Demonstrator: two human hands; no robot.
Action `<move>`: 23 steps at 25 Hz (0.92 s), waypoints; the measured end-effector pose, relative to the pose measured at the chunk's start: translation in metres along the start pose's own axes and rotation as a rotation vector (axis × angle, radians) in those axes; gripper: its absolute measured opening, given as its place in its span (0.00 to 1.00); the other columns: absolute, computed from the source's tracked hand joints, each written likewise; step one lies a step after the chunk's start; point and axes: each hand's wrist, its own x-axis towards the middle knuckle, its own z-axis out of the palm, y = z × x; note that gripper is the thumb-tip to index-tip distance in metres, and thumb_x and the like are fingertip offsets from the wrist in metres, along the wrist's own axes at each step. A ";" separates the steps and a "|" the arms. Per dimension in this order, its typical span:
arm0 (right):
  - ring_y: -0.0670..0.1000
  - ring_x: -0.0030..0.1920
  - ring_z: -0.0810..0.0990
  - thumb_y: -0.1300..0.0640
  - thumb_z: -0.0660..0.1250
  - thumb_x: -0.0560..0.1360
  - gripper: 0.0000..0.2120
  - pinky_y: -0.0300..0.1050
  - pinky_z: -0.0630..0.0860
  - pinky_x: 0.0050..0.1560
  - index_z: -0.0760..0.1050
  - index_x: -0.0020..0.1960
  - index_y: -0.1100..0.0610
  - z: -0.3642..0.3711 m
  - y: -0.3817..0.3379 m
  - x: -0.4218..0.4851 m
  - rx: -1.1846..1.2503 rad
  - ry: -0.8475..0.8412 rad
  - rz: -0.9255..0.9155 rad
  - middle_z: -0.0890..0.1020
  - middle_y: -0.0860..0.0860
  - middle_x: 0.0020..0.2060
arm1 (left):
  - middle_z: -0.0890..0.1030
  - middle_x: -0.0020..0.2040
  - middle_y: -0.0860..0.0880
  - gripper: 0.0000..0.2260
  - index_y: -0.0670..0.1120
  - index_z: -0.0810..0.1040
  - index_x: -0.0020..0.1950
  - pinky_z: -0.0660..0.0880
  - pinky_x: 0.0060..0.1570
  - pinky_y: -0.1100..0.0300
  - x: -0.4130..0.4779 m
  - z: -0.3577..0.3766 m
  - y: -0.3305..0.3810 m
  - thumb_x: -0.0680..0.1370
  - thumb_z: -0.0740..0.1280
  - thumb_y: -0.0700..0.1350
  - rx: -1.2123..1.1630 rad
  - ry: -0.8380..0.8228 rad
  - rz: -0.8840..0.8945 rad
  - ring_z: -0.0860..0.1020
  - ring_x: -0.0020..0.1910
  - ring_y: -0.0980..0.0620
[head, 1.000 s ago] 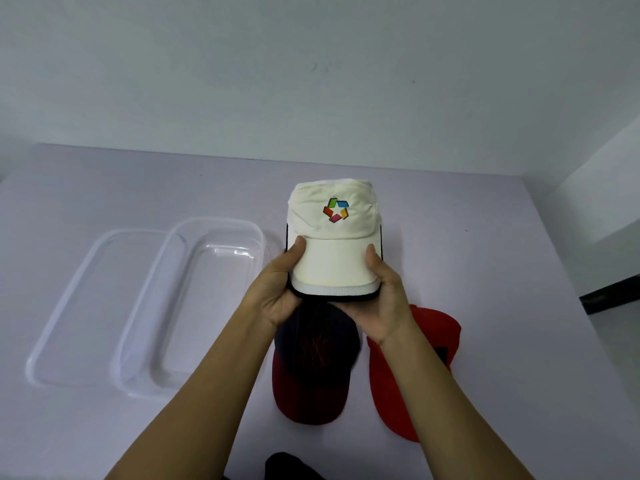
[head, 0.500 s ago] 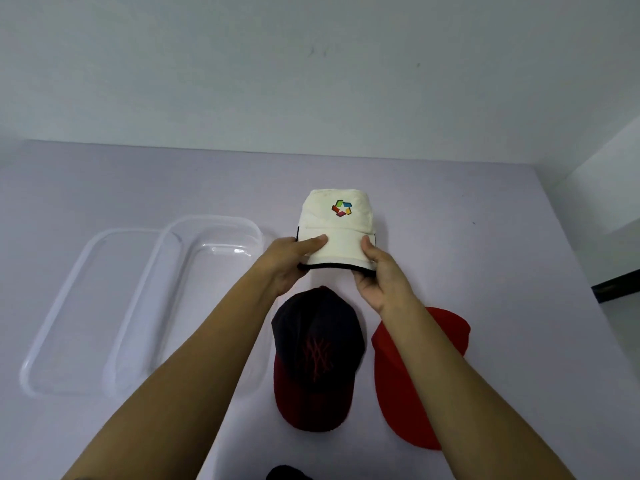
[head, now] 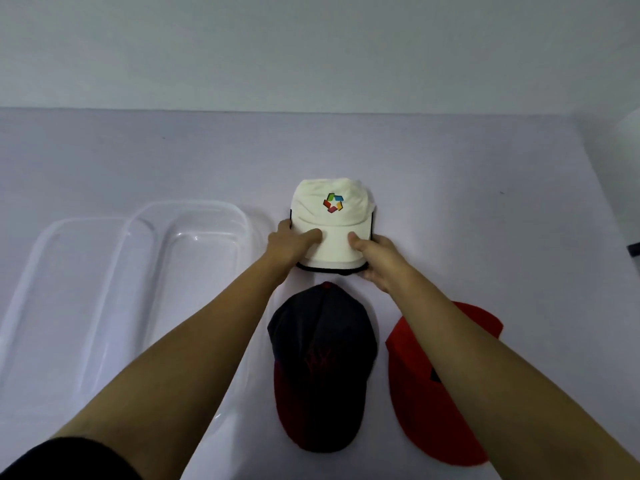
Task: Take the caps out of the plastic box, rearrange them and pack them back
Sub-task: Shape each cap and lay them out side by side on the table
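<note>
At the far left the clear lid [head: 86, 220] is lying flat on the desk [head: 485, 220]. The plastic box [head: 194, 201] is sitting just beside it with nothing inside. The left hand [head: 294, 244] is holding one side of the white cap [head: 332, 216] by its brim, thumb on top. A second ago this cap was up in the air, close to the person. Now it is sitting down on the desk, farther away, just past the dark cap [head: 322, 362]. The right hand [head: 375, 263] is pinching the other side of the brim the same way. The red cap [head: 412, 393] is lying to the right, partly hiding under the right arm. So I think the caps are all out and are getting lined up, and packing is coming next. The white cap is sitting near the box's far corner but not touching it. The desk is showing lots of bare room at the back and on the right, and its right edge is staying well away from the caps.
</note>
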 end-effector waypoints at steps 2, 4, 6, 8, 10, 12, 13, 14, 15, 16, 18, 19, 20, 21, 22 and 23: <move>0.56 0.61 0.74 0.48 0.69 0.72 0.26 0.49 0.74 0.52 0.68 0.66 0.57 -0.002 0.003 0.003 -0.275 0.164 -0.043 0.71 0.54 0.65 | 0.66 0.67 0.44 0.39 0.45 0.62 0.72 0.70 0.64 0.46 -0.004 0.009 -0.001 0.65 0.69 0.59 0.217 0.119 0.004 0.68 0.65 0.42; 0.57 0.63 0.71 0.45 0.69 0.71 0.28 0.50 0.73 0.59 0.68 0.66 0.55 -0.005 0.002 0.004 -0.520 0.301 -0.093 0.65 0.55 0.65 | 0.63 0.67 0.41 0.34 0.43 0.61 0.72 0.65 0.64 0.49 -0.003 0.017 -0.001 0.71 0.67 0.56 0.446 0.205 0.020 0.63 0.68 0.40; 0.57 0.64 0.70 0.46 0.70 0.70 0.30 0.50 0.72 0.61 0.66 0.67 0.54 -0.006 -0.001 0.006 -0.584 0.288 -0.125 0.62 0.56 0.67 | 0.61 0.68 0.42 0.32 0.42 0.61 0.72 0.64 0.63 0.51 -0.002 0.019 0.003 0.73 0.67 0.51 0.402 0.243 0.105 0.63 0.68 0.41; 0.57 0.63 0.72 0.50 0.71 0.70 0.31 0.47 0.72 0.59 0.64 0.69 0.54 -0.009 -0.009 0.010 -0.582 0.236 -0.319 0.61 0.55 0.68 | 0.63 0.68 0.44 0.27 0.43 0.62 0.72 0.66 0.60 0.59 0.000 0.014 0.014 0.75 0.65 0.46 0.266 0.285 0.290 0.68 0.65 0.46; 0.56 0.59 0.74 0.53 0.69 0.73 0.28 0.48 0.73 0.60 0.64 0.70 0.53 -0.013 -0.024 0.013 -0.621 0.184 -0.647 0.64 0.54 0.67 | 0.69 0.67 0.46 0.21 0.45 0.66 0.71 0.67 0.60 0.62 0.005 0.002 0.033 0.77 0.62 0.43 0.244 0.324 0.442 0.72 0.63 0.49; 0.52 0.57 0.74 0.55 0.66 0.76 0.26 0.47 0.73 0.61 0.63 0.71 0.53 -0.015 -0.043 0.018 -0.709 0.063 -0.808 0.67 0.52 0.69 | 0.73 0.63 0.50 0.19 0.47 0.70 0.69 0.74 0.53 0.60 0.011 -0.011 0.052 0.78 0.60 0.44 0.273 0.206 0.441 0.77 0.53 0.51; 0.50 0.56 0.73 0.54 0.64 0.77 0.25 0.45 0.72 0.60 0.62 0.72 0.53 -0.014 -0.051 0.020 -0.755 -0.018 -0.795 0.68 0.51 0.69 | 0.74 0.61 0.51 0.18 0.48 0.72 0.68 0.75 0.43 0.62 0.015 -0.016 0.057 0.78 0.60 0.44 0.317 0.092 0.397 0.78 0.45 0.52; 0.48 0.55 0.73 0.54 0.63 0.78 0.23 0.43 0.71 0.59 0.63 0.71 0.53 -0.011 -0.058 0.022 -0.791 -0.092 -0.746 0.70 0.50 0.68 | 0.75 0.59 0.51 0.16 0.48 0.73 0.66 0.73 0.37 0.64 0.019 -0.021 0.061 0.78 0.60 0.44 0.370 -0.024 0.358 0.77 0.39 0.53; 0.48 0.55 0.75 0.54 0.63 0.78 0.20 0.43 0.72 0.58 0.66 0.69 0.52 -0.009 -0.062 0.025 -0.812 -0.141 -0.691 0.72 0.49 0.65 | 0.77 0.56 0.49 0.15 0.48 0.74 0.64 0.72 0.35 0.65 0.022 -0.024 0.062 0.78 0.60 0.43 0.410 -0.112 0.346 0.76 0.36 0.54; 0.49 0.56 0.76 0.54 0.63 0.78 0.17 0.44 0.74 0.57 0.69 0.66 0.52 -0.007 -0.064 0.027 -0.811 -0.162 -0.656 0.74 0.48 0.61 | 0.78 0.54 0.48 0.13 0.48 0.75 0.62 0.74 0.35 0.65 0.024 -0.025 0.062 0.79 0.61 0.43 0.424 -0.160 0.362 0.77 0.36 0.54; 0.50 0.54 0.77 0.54 0.64 0.77 0.12 0.47 0.77 0.55 0.72 0.60 0.52 -0.005 -0.067 0.031 -0.790 -0.165 -0.642 0.76 0.45 0.52 | 0.79 0.47 0.49 0.11 0.48 0.76 0.61 0.74 0.33 0.69 0.028 -0.026 0.061 0.80 0.62 0.44 0.436 -0.164 0.432 0.77 0.34 0.54; 0.48 0.51 0.77 0.54 0.64 0.77 0.10 0.46 0.76 0.53 0.73 0.58 0.53 -0.005 -0.069 0.031 -0.796 -0.166 -0.643 0.76 0.43 0.48 | 0.77 0.44 0.51 0.11 0.48 0.76 0.61 0.72 0.31 0.71 0.029 -0.027 0.062 0.80 0.61 0.45 0.469 -0.148 0.464 0.76 0.33 0.54; 0.47 0.49 0.77 0.54 0.64 0.77 0.09 0.44 0.76 0.49 0.74 0.56 0.54 -0.005 -0.071 0.032 -0.831 -0.156 -0.644 0.77 0.43 0.46 | 0.76 0.42 0.53 0.11 0.47 0.77 0.60 0.70 0.29 0.71 0.031 -0.028 0.063 0.80 0.61 0.46 0.523 -0.124 0.482 0.75 0.32 0.55; 0.48 0.46 0.76 0.52 0.64 0.77 0.10 0.41 0.74 0.45 0.75 0.54 0.56 -0.005 -0.074 0.033 -0.902 -0.128 -0.653 0.77 0.45 0.44 | 0.75 0.42 0.53 0.11 0.45 0.77 0.59 0.69 0.29 0.71 0.033 -0.027 0.063 0.81 0.60 0.47 0.577 -0.104 0.488 0.74 0.31 0.55; 0.50 0.44 0.75 0.50 0.64 0.76 0.11 0.39 0.71 0.40 0.76 0.52 0.58 -0.005 -0.076 0.035 -1.000 -0.083 -0.672 0.77 0.49 0.42 | 0.75 0.42 0.51 0.12 0.43 0.77 0.58 0.68 0.29 0.69 0.036 -0.026 0.064 0.81 0.60 0.48 0.636 -0.087 0.487 0.74 0.31 0.55; 0.51 0.43 0.74 0.48 0.65 0.76 0.14 0.39 0.68 0.37 0.76 0.50 0.60 -0.004 -0.078 0.038 -1.103 -0.031 -0.694 0.76 0.51 0.41 | 0.75 0.44 0.49 0.14 0.40 0.76 0.57 0.67 0.30 0.68 0.039 -0.023 0.063 0.81 0.59 0.49 0.701 -0.075 0.490 0.74 0.31 0.55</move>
